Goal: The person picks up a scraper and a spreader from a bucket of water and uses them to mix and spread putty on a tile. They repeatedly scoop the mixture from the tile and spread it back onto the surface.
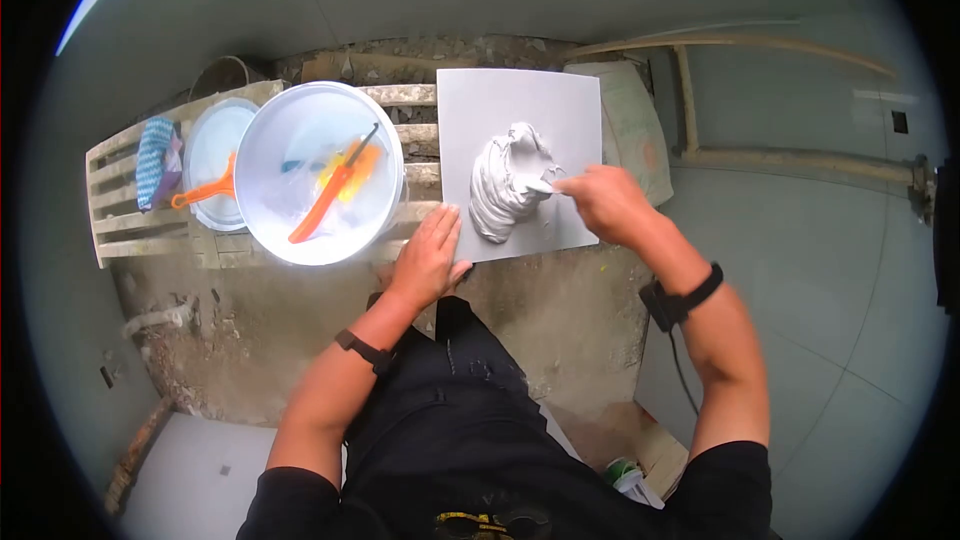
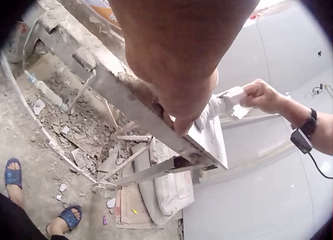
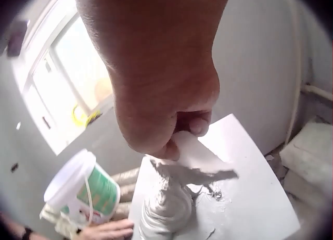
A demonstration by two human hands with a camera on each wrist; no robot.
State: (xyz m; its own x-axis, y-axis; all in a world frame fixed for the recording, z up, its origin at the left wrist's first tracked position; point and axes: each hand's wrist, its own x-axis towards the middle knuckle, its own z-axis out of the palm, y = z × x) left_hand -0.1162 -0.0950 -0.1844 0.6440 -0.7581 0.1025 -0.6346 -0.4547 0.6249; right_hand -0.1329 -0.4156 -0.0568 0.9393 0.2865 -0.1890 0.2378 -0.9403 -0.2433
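Note:
A mound of grey paste [image 1: 500,190] lies on a pale square board [image 1: 570,105], which rests on a slatted bench. My right hand [image 1: 610,205] pinches a white scraper [image 3: 200,154] between thumb and fingers; grey paste coats the scraper's edge, over the mound in the right wrist view. At the board's near left corner, my left hand [image 1: 428,255] rests with its fingers extended along the edge. In the left wrist view the forearm hides much of that hand.
Left of the board stands a white bucket [image 1: 390,210] holding an orange-handled tool [image 1: 325,202]. Further left on the bench [image 1: 110,178] are a round lid [image 1: 215,120], an orange scraper [image 1: 205,190] and a blue patterned cloth [image 1: 152,162]. A bag [image 1: 640,130] lies right of the board.

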